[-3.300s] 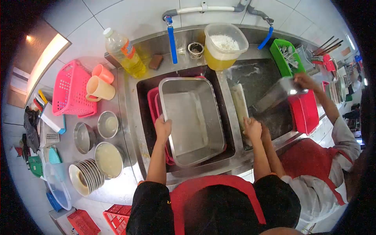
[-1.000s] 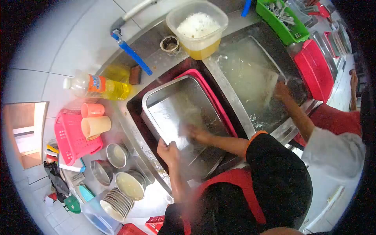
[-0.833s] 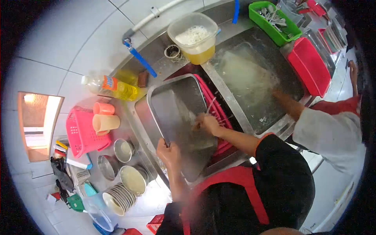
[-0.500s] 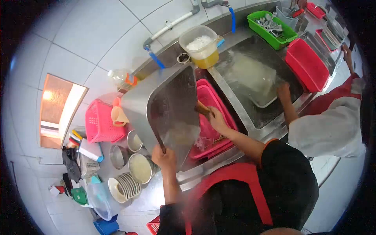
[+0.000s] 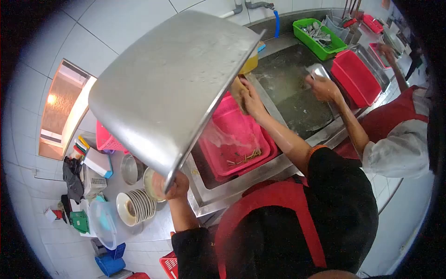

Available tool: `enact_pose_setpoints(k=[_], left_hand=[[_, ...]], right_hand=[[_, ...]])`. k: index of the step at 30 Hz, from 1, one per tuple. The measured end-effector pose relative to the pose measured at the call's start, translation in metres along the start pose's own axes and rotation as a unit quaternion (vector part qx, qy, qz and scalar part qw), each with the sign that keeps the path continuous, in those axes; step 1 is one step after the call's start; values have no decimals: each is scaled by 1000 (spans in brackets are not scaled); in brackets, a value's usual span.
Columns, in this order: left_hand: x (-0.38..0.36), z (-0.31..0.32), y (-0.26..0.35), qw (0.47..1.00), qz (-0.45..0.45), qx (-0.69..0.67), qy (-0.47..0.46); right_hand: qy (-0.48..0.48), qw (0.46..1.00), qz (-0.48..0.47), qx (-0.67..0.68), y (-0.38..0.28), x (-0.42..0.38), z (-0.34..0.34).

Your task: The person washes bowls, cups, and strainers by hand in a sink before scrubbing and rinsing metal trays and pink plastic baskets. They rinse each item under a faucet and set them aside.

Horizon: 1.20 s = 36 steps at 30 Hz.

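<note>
My left hand (image 5: 176, 187) is closed on the near corner rim of a large, deep steel pan (image 5: 162, 83). The pan is tipped on its side, and its wet outer bottom faces the camera. At its far rim, my right hand (image 5: 253, 100) grips a yellowish-brown sponge (image 5: 239, 95), partly hidden behind the pan's edge. Below the pan, a pink tub (image 5: 237, 139) sits in the near sink basin, with water falling into it and food scraps (image 5: 245, 158) lying in its corner.
A co-worker's hand (image 5: 325, 88) holds a shiny metal piece over the water-filled basin (image 5: 297, 102) at right. Beyond stand a green cutlery basket (image 5: 320, 51) and a red tub (image 5: 355, 79). At left are stacked bowls (image 5: 134, 207) and a steel bowl (image 5: 132, 169).
The steel pan has been lifted and turned so its outside faces me; water runs from it into the pink tub. My right hand moved up slightly with the sponge. The co-worker's hand rose from the water.
</note>
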State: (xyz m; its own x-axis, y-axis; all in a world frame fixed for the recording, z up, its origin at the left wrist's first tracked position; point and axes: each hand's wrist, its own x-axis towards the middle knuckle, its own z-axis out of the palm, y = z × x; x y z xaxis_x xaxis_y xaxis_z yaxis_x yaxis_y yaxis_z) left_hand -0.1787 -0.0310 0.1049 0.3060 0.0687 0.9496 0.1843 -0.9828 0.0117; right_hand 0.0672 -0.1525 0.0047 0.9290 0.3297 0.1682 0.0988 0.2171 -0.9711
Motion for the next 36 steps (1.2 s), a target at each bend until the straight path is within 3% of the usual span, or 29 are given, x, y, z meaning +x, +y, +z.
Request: enact_pose_setpoints(k=[1,2,5,6,7,9,10,11,13,14,16,17,19,20,21,23,25,28,29,31,32,34,36], left_hand=[[4,3,3,998,14,-24,48],[2,5,-1,998,33,-41,32],[1,26,11,984,-3,-160,84],[2,28,6,994,76,-77,11],[4,36,9,993,80,-88,21],[20,46,34,997,-39,-10,-68],[28,64,44,991,-71,-109,-6],[-10,98,25,952,-106,-286,26],[11,94,63,952,-113,-273,-84],[8,106,74,949,-113,-284,-80],[-1,135,94,867,-227,-428,-115],[2,145,106,864,-227,-436,-108],[5,160,126,797,-309,-502,-132],[13,159,133,797,-335,-454,-216],[9,170,137,776,-326,-496,-213],[-2,198,151,725,-329,-580,-172],[-3,216,168,690,-358,-612,-144],[5,233,184,690,-383,-597,-144],[15,236,186,759,-350,-528,-152],[17,248,192,756,-355,-478,-274],[14,257,201,731,-354,-539,-223],[9,269,206,699,-338,-542,-321],[-13,287,216,686,-333,-543,-351]], right_hand=[[9,997,-80,15,-4,9,-1],[4,1000,-14,-1,-12,19,1],[-25,998,-39,-49,-55,25,-25],[-20,1000,9,-20,-73,20,-34],[-10,1000,-2,-24,-76,23,-47],[39,996,-85,-11,-91,22,-70],[72,992,-46,-89,-108,15,-84],[84,991,-51,-95,-110,16,-99],[201,933,-137,-265,-104,17,-133],[215,931,-119,-270,-96,18,-153],[233,905,-71,-348,-101,6,-176],[243,877,-21,-415,-104,2,-186],[241,860,-21,-450,-97,1,-203],[235,847,-14,-477,-90,5,-213],[223,847,-14,-482,-80,11,-224],[224,783,-28,-579,-53,24,-251],[269,785,-68,-553,-19,49,-278],[173,813,-9,-556,-40,76,-280],[152,833,30,-530,-30,91,-294],[135,811,36,-568,2,112,-315],[133,783,43,-606,18,119,-325],[97,772,61,-626,51,125,-343],[111,781,137,-599,56,113,-331]])
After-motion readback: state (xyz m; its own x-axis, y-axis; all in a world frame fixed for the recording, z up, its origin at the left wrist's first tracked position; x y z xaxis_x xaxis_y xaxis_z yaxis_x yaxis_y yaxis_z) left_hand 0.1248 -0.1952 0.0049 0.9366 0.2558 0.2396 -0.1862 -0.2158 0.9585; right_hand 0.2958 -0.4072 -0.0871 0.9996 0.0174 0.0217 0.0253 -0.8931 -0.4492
